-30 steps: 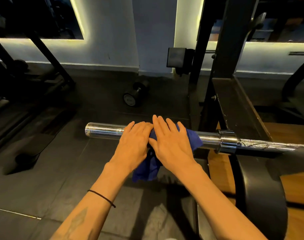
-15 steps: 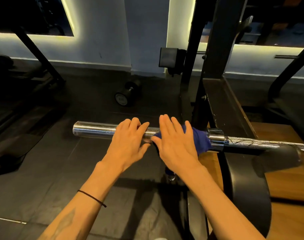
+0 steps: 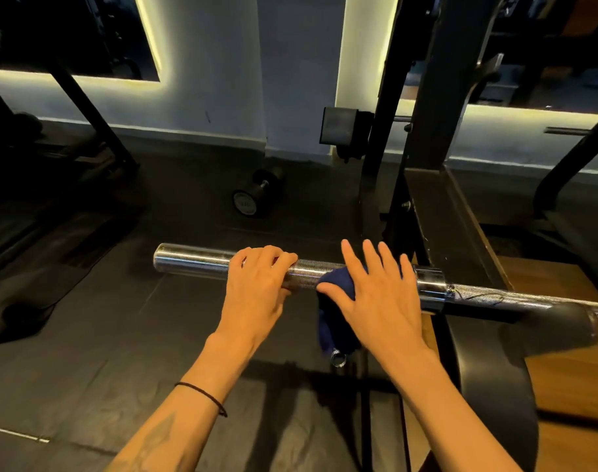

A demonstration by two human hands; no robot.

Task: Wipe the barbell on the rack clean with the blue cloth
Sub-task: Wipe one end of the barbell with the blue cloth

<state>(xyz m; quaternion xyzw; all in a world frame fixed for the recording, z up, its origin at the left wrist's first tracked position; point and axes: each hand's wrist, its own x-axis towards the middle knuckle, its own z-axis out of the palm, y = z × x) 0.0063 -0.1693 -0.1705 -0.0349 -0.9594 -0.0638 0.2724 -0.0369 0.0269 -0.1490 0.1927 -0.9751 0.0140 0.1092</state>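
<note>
Sleeve end: The chrome barbell (image 3: 195,262) is seen lying level across the frame, its bare left end jutting free over the dark gym floor (image 3: 86,335).
Left hand: The sleeve is gripped from above by the left hand (image 3: 256,284), fingers curled over the top of the steel; no cloth is seen under it, and the bar appears to be steadied by it.
Cloth: The blue cloth (image 3: 338,287) is draped over the sleeve just right of the left hand, with a bunched tail hanging below the bar beside the right wrist.
Right hand: The cloth is pressed onto the sleeve by the right hand (image 3: 375,294), palm flat and fingers straight and spread, fingertips reaching past the far side of the bar.
Collar: The polished collar (image 3: 430,287) is found just beside the right hand's outer edge, with the knurled shaft running on to the right.
Rack: The bar is carried by the black rack (image 3: 437,131), whose upright stands behind the collar.
Step in hand: The inner part of the sleeve is judged to be under the wipe, with the cloth close to the collar.
Next move: A stroke back along the sleeve toward the free end is thought likely to be called for, with pressure kept on the cloth and the left hand shifted clear; the shaft beyond the collar looks not yet wiped.
Background: A dumbbell (image 3: 253,195) is left on the floor by the wall.
</note>
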